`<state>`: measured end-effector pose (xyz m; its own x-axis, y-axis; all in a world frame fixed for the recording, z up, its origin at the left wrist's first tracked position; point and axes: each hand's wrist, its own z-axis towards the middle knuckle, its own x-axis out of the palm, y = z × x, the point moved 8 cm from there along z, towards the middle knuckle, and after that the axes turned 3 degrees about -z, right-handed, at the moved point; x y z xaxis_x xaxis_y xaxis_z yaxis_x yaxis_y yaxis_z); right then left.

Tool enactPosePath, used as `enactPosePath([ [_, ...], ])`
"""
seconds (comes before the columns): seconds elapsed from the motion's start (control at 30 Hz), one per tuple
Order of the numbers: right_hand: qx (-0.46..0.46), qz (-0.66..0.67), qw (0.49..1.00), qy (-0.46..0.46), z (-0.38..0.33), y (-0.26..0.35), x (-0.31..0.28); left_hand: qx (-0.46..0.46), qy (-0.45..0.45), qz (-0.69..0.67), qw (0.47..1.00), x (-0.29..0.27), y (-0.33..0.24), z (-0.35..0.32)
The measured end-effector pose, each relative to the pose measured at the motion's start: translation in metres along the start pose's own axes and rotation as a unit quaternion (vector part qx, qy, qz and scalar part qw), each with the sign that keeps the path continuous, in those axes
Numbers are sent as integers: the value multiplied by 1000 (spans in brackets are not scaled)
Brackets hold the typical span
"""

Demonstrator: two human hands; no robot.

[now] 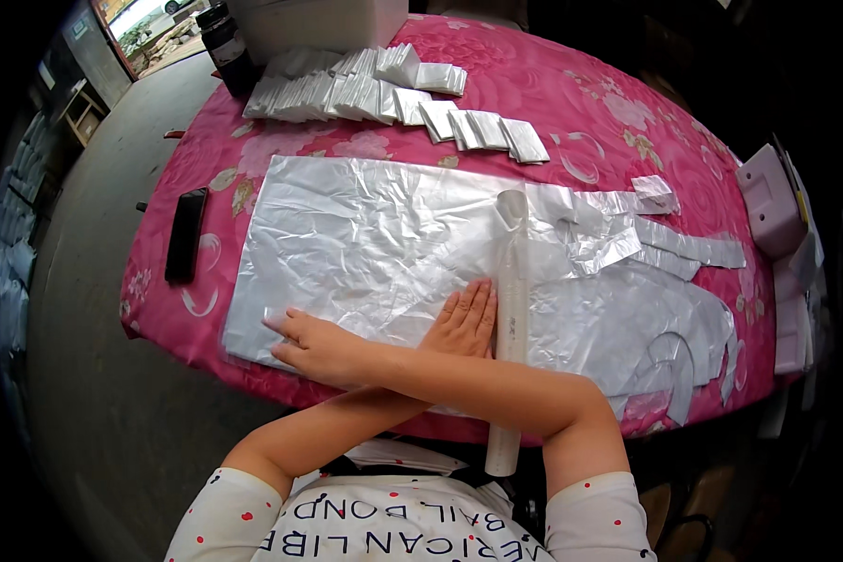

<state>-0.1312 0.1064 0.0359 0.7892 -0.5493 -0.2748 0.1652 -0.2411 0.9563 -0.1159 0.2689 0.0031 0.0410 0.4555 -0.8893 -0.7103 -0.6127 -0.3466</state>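
Note:
My forearms are crossed, the right one over the left. Beside a whitish plastic pipe [512, 337], my left hand [464, 317] lies flat with its fingers stretched out on a stack of silvery translucent plastic bags [365, 225]. My right hand [314, 345] is at the left front edge of the stack, fingers apart, close to or touching the top sheet. The pipe lies across the bags, its near end sticking out past the table edge. To its right the bags spread into loose handle strips [693, 245].
Rows of folded plastic bags [347, 94] lie at the back of the pink flowered tablecloth [628, 103], near a dark bottle [225, 47] and a white box [314, 21]. A black phone [186, 234] lies at left. Pinkish containers [771, 201] stand at the right edge.

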Motion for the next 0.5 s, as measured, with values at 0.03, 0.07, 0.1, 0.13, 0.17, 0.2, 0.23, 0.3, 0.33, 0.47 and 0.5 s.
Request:
enactPosePath([
  [0.03,6,3,1000,27,-1,3,6,7,1,-10,1000,0,-3,3],
  [0.07,-43,-80,995,-45,-11,12,-7,15,3,-20,1000,-2,-6,5],
  [0.1,-94,-158,977,-108,-28,19,-19,14,6,-28,1000,-6,-5,4],
  [0.13,-165,-215,950,-157,-44,36,-23,-11,-7,12,1000,-29,5,-6],
  [0.17,-139,-244,935,-215,-68,27,-55,15,-39,10,999,-43,4,6],
  [0.2,-165,-231,927,-244,-85,42,-67,-11,-53,57,997,-70,13,-2],
  [0.23,-152,-212,926,-273,-105,40,-85,-59,-65,96,992,-72,28,-2],
  [0.3,-86,-254,892,-363,-160,29,-128,-75,-111,-50,990,-58,44,17],
  [0.33,-60,-282,866,-408,-184,24,-140,-127,-73,-18,989,-51,49,22],
  [0.47,14,-330,860,-389,-232,-22,-141,-113,26,-20,993,-22,43,23],
  [0.5,24,-324,868,-375,-237,-31,-138,-97,29,-13,995,-20,38,22],
])
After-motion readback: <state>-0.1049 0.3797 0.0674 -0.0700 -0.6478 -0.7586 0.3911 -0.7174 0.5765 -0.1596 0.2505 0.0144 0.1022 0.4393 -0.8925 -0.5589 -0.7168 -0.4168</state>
